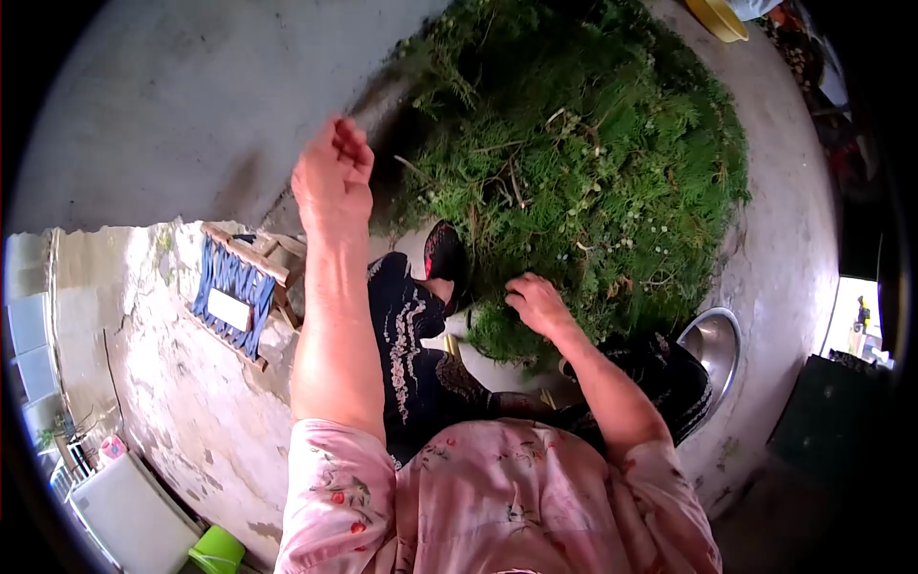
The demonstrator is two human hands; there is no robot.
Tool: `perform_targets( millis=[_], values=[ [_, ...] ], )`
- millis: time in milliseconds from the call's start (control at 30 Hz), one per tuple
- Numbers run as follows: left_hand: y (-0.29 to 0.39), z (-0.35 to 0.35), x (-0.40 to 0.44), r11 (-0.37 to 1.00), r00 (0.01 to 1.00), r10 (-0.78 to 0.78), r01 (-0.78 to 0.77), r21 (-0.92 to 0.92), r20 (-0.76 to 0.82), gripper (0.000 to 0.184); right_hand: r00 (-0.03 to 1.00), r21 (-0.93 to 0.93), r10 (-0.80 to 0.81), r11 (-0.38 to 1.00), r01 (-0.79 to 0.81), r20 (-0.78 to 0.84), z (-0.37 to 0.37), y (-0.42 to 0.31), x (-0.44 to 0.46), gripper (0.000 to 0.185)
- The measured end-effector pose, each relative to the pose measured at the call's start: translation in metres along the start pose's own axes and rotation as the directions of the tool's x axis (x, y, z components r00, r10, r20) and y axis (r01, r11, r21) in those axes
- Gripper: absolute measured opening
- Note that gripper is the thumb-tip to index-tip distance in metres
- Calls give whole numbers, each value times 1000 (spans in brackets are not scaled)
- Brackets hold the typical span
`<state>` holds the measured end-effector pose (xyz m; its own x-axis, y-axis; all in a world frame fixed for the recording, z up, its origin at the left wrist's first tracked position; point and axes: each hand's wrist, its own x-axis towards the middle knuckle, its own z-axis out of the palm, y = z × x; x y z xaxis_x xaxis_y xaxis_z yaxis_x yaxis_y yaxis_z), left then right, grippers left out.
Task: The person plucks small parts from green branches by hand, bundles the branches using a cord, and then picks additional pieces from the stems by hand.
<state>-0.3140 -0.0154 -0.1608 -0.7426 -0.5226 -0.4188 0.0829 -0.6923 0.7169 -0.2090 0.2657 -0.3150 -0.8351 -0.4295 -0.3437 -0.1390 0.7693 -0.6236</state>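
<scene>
- Meeting the near edge of the green branch pile, the right hand is the closer one, fingers bent; I cannot tell whether it pinches a sprig.
- The pile spreads ahead and rightward of that hand, without a clear long axis.
- The left hand hangs apart, left of the pile, fingers loosely curled; whether they pinch anything is unclear.
- Grey concrete stretches left of the left hand; a metal bowl sits right of the right hand.
</scene>
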Motion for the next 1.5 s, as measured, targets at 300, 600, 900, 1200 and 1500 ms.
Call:
perform_targets(
  millis=[300,600,900,1200,1500],
  values=[
    [3,10,9,1000,999,-2,2,11,37,13,988,50,-57,997,65,-141,23,14,120,12],
    [-9,15,3,992,987,-47,29,119,154,17,918,-217,-306,907,362,254,94,11,130,25],
    [-2,12,1,979,979,-108,73,190,176,18,800,-717,-40,419,557,598,49,88,73,38],
    [-6,26,-11,980,955,-136,91,177,263,21,796,-459,89,853,249,598,126,28,75,22],
    [-9,46,-25,978,980,-146,123,166,136,21,884,400,438,790,-464,161,177,26,99,33]
  ],
)
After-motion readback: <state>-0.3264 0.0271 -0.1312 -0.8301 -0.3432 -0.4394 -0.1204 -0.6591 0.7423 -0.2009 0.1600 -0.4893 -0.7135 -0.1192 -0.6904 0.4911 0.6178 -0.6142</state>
